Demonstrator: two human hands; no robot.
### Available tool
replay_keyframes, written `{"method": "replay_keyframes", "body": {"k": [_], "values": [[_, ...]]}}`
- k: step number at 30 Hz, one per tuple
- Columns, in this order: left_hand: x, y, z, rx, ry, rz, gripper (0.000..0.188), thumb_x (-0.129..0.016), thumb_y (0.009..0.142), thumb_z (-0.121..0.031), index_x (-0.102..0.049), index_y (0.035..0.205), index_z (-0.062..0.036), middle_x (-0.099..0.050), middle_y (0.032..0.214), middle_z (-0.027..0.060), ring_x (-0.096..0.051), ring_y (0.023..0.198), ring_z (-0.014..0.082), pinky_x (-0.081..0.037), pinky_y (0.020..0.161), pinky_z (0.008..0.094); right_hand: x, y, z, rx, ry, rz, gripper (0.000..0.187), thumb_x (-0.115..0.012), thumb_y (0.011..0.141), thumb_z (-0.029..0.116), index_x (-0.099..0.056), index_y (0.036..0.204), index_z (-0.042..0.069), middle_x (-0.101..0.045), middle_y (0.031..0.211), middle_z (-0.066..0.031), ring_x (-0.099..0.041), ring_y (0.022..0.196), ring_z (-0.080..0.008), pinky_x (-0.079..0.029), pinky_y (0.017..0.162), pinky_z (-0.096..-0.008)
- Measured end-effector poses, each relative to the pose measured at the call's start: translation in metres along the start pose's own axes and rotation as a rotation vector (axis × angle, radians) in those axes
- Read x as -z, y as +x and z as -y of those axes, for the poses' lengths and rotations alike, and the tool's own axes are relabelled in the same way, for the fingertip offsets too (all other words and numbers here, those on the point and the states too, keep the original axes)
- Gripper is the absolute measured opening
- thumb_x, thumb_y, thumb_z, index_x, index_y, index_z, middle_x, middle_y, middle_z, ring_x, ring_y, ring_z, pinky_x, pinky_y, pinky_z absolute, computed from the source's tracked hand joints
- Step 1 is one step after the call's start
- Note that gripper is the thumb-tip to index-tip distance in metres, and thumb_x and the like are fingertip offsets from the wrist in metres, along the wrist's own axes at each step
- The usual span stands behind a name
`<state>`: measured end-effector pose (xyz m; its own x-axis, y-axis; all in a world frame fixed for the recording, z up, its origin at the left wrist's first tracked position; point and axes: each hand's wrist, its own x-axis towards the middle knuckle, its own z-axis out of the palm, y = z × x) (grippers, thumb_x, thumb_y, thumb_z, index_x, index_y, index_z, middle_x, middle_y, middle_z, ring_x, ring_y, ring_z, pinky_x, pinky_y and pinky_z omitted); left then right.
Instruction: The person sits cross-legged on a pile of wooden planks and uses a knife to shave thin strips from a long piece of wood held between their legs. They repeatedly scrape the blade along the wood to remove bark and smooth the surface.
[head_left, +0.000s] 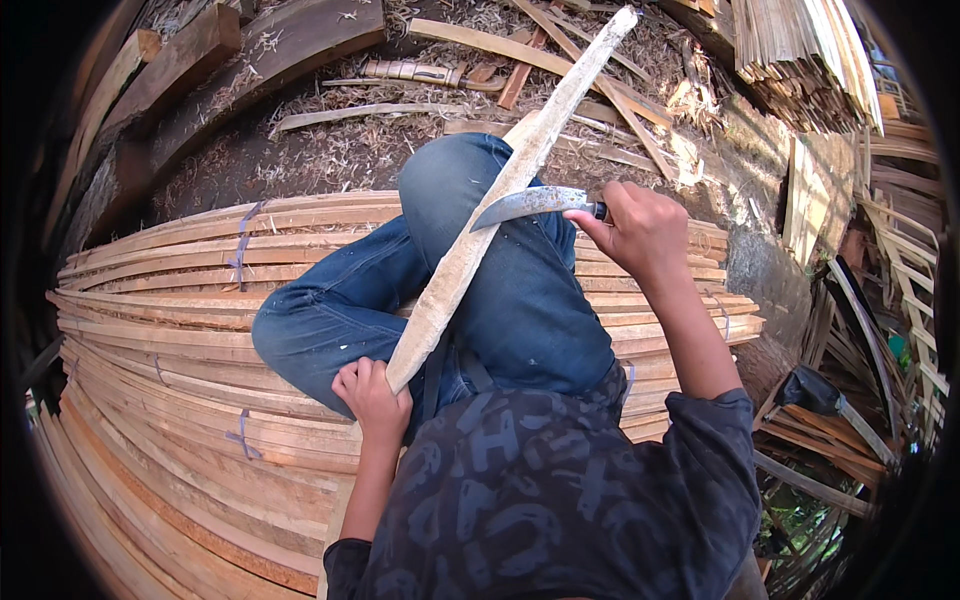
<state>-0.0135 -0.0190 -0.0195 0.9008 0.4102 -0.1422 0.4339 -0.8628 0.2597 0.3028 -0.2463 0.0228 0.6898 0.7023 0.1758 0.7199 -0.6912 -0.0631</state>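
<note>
knife [535,204], curved blade, speckled, dark handle [599,210] — right hand [645,232] closed snugly round the handle, blade crossing over the strip. wooden strip [445,285], long, pale, rough-faced — lying aslant over blue jeans [540,320], lower end in the left hand [374,398], fingers wrapped about it. bundled slats [190,348], bound with purple ties [240,245], beneath the legs. ground [250,165], beyond the knees, strewn with shavings [690,95] and loose sticks [490,47].
</note>
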Motion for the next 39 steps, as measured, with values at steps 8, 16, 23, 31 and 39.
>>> {"method": "replay_keyframes", "body": {"k": [8,16,23,31,39], "values": [[-0.003,0.001,0.002,0.009,0.017,-0.004,0.014,-0.063,0.067,-0.013,-0.055,0.074,-0.0034,-0.050,0.082,0.0102,-0.047,0.089,0.0308,-0.030,0.088,0.0449,0.003,-0.016,0.031,0.049,0.208,0.095,0.052,-0.063,0.083,0.054,-0.048,0.061,0.009,-0.051,0.051,-0.0050,-0.054,0.042,-0.0225,-0.042,0.041,-0.0349],[-0.001,0.002,0.000,0.023,-0.003,0.009,0.014,-0.061,0.067,-0.013,-0.055,0.074,-0.0032,-0.049,0.083,0.0106,-0.047,0.091,0.0305,-0.029,0.089,0.0457,0.022,0.014,-0.083,-0.448,-0.091,-0.144,0.052,-0.055,0.090,0.054,-0.054,0.065,0.008,-0.055,0.050,-0.0068,-0.057,0.042,-0.0236,-0.043,0.042,-0.0344],[-0.004,-0.001,0.001,0.011,-0.009,0.016,0.015,-0.061,0.067,-0.012,-0.055,0.076,-0.0015,-0.049,0.083,0.0117,-0.046,0.091,0.0318,-0.030,0.089,0.0463,-0.013,0.024,-0.048,-0.240,-0.032,-0.117,0.055,-0.058,0.086,0.057,-0.051,0.060,0.009,-0.052,0.050,-0.0060,-0.053,0.041,-0.0224,-0.041,0.039,-0.0330],[-0.002,0.001,0.000,0.016,-0.001,0.006,0.014,-0.061,0.068,-0.011,-0.054,0.076,-0.0019,-0.049,0.083,0.0117,-0.046,0.091,0.0316,-0.030,0.090,0.0459,-0.011,0.013,0.021,0.136,0.093,0.009,0.059,-0.059,0.081,0.063,-0.046,0.055,0.012,-0.049,0.046,-0.0028,-0.051,0.037,-0.0181,-0.041,0.037,-0.0313],[-0.003,0.011,-0.005,0.026,-0.045,-0.009,0.016,-0.061,0.069,-0.012,-0.053,0.078,-0.0018,-0.051,0.084,0.0120,-0.047,0.091,0.0321,-0.030,0.090,0.0459,-0.010,0.029,-0.006,0.070,-0.010,-0.023,0.060,-0.060,0.080,0.064,-0.046,0.056,0.011,-0.049,0.047,-0.0016,-0.052,0.039,-0.0171,-0.039,0.036,-0.0315]]}}
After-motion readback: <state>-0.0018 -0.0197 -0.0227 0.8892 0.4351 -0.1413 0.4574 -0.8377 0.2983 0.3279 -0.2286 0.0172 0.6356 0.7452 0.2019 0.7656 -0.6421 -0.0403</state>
